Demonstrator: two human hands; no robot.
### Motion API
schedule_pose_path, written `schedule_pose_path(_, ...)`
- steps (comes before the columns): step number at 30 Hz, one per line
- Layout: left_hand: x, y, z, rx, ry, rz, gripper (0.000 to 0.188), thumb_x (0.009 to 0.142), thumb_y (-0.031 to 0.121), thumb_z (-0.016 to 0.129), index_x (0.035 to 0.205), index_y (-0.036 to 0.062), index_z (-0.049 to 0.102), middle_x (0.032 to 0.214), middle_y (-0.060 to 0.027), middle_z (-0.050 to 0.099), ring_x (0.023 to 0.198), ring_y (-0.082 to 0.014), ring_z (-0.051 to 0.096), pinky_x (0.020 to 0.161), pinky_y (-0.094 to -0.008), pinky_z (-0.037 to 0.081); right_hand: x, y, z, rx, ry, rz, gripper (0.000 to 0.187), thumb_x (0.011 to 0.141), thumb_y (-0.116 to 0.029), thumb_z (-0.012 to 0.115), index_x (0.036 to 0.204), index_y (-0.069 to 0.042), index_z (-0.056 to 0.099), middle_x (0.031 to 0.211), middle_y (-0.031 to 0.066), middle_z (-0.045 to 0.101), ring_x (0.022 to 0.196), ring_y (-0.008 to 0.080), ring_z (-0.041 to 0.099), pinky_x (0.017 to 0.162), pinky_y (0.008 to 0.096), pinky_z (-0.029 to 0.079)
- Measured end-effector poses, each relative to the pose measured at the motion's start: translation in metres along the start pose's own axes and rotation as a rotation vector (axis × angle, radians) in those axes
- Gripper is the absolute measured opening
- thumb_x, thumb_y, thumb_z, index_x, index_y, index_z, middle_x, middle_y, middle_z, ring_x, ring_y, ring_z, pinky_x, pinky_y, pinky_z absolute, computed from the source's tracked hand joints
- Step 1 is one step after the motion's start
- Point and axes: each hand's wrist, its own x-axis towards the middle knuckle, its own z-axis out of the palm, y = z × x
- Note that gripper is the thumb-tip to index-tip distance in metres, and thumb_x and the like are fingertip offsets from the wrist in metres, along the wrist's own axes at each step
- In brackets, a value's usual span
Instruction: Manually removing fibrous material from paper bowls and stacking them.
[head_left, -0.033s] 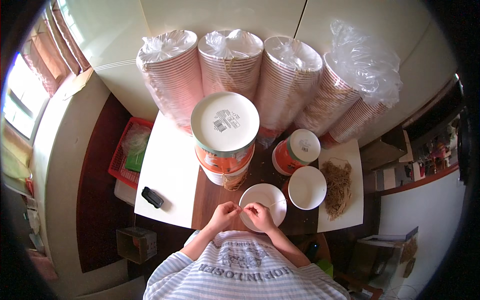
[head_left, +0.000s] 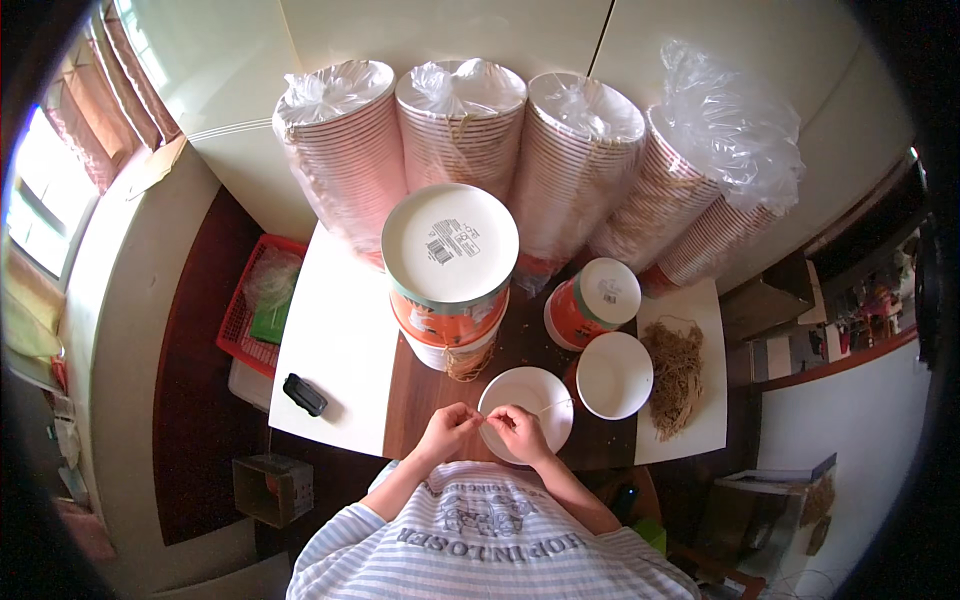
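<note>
Close in front of my body, my left hand and my right hand meet with pinched fingertips over the near rim of a white paper bucket. A thin pale strand runs out from my right fingers across the bucket's mouth; it looks like raffia. My left fingertips are closed at the same spot, but what lies between them is too small to see. To the right stands a second open white bucket. Beyond it a bundle of tan raffia lies loose on the table.
An upside-down bucket stack with orange sides rises ahead, raffia at its base. A smaller upturned orange bucket stands right of it. Several tall plastic-wrapped bucket stacks line the wall. A black case lies left; a red basket sits beyond.
</note>
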Motion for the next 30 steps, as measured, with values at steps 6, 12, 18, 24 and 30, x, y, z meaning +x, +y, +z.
schedule_pose_path(6,0.000,-0.006,-0.001,0.062,0.036,0.016,0.012,0.081,0.012,0.056,0.078,0.0009,0.056,0.062,0.0010,0.052,0.055,-0.0035,0.044,0.048,-0.0202,0.037,0.001,0.001,0.001,-0.107,0.008,-0.076,0.005,0.076,-0.005,0.058,0.078,-0.002,0.054,0.071,0.0099,0.057,0.063,0.0209,0.057,0.055,0.0288,0.044)
schedule_pose_path(12,0.004,-0.012,-0.002,0.312,0.126,0.101,0.014,0.078,0.013,0.059,0.079,-0.0007,0.055,0.063,-0.0103,0.056,0.054,-0.0100,0.049,0.050,-0.0262,0.041,0.003,-0.004,0.000,-0.086,-0.031,-0.113,0.003,0.075,-0.002,0.055,0.075,-0.002,0.052,0.069,0.0099,0.055,0.062,0.0218,0.055,0.055,0.0296,0.043)
schedule_pose_path(18,0.005,-0.011,0.002,0.260,0.124,0.142,0.017,0.077,0.015,0.060,0.081,-0.0004,0.056,0.066,-0.0137,0.057,0.055,-0.0183,0.054,0.052,-0.0295,0.043,0.002,-0.002,-0.005,0.077,-0.078,0.004,0.003,0.078,-0.004,0.054,0.077,-0.001,0.053,0.068,0.0054,0.056,0.061,0.0131,0.052,0.056,0.0259,0.043)
schedule_pose_path(24,0.001,0.019,-0.010,0.877,0.151,0.539,0.016,0.068,0.013,0.062,0.083,0.0062,0.059,0.073,-0.0061,0.054,0.072,-0.0244,0.051,0.062,-0.0316,0.044,0.001,-0.003,-0.001,0.023,-0.032,0.082,0.006,0.078,-0.005,0.056,0.082,0.000,0.055,0.071,0.0059,0.058,0.063,0.0114,0.053,0.057,0.0250,0.043)
schedule_pose_path(30,-0.003,0.028,-0.008,0.985,0.024,0.658,0.016,0.064,0.012,0.063,0.080,0.0102,0.062,0.075,-0.0022,0.053,0.072,-0.0210,0.047,0.063,-0.0300,0.042,0.002,-0.003,0.000,-0.096,-0.023,-0.049,0.011,0.077,-0.004,0.058,0.086,-0.001,0.052,0.075,0.0082,0.060,0.067,0.0141,0.058,0.058,0.0263,0.045)
